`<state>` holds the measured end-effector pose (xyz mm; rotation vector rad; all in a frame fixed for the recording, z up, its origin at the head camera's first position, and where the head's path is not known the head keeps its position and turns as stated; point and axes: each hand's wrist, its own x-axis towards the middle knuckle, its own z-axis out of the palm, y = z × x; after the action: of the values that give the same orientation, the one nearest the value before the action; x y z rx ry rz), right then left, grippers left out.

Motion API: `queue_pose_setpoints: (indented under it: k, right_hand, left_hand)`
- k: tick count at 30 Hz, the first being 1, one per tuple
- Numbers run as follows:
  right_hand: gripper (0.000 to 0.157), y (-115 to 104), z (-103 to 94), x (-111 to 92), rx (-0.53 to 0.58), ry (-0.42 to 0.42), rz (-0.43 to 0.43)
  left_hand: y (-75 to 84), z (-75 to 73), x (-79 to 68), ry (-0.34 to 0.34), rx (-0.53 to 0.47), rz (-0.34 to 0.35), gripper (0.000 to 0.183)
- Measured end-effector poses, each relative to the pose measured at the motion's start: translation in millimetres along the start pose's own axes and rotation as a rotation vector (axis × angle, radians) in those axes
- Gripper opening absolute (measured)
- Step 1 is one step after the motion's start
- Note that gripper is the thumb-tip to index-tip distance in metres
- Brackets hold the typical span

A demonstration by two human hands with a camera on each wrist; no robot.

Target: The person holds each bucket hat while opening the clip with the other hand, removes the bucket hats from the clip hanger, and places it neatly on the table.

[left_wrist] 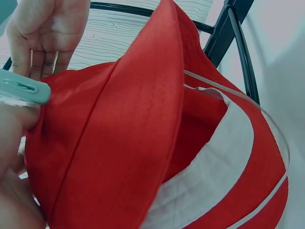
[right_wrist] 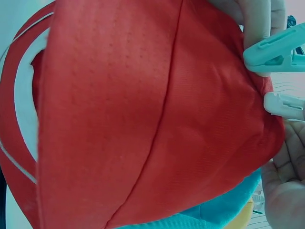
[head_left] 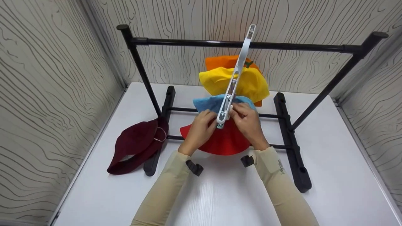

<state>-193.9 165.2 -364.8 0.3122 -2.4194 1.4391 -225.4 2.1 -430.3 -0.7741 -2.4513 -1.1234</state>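
Observation:
A red bucket hat (head_left: 224, 141) with a white inner band (left_wrist: 224, 157) and a thin cord hangs at the near end of a long white clip hanger (head_left: 234, 81). My left hand (head_left: 201, 128) holds the hat's crown beside a teal clip (right_wrist: 276, 50). On the other side my right hand (head_left: 248, 122) pinches a white clip (right_wrist: 283, 105), whose tip lies against the crown. Some fingertips are hidden behind the cloth. Behind the red hat on the hanger are a blue hat (head_left: 204, 103), a yellow hat (head_left: 216, 80) and an orange hat (head_left: 220, 61).
The hanger rests over the top bar (head_left: 194, 43) of a black rack. A maroon hat (head_left: 135, 141) with a white cord lies at the left, against the rack's left foot (head_left: 152, 164). The right foot (head_left: 292, 150) stands on the white table (head_left: 339, 175). Patterned walls surround three sides.

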Motion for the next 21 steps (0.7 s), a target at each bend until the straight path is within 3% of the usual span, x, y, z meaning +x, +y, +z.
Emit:
queue_pose_setpoints:
  k: [13, 21]
  right_hand:
    - [0.026, 0, 0.6, -1, 0.001, 0.024, -0.023]
    - [0.025, 37, 6.1, 8, 0.037, 0.054, -0.073]
  left_hand:
    - [-0.5, 1.4, -2.6, -0.010, -0.013, -0.014, 0.018]
    - [-2.8, 2.8, -5.0, -0.022, -0.015, -0.024, 0.019]
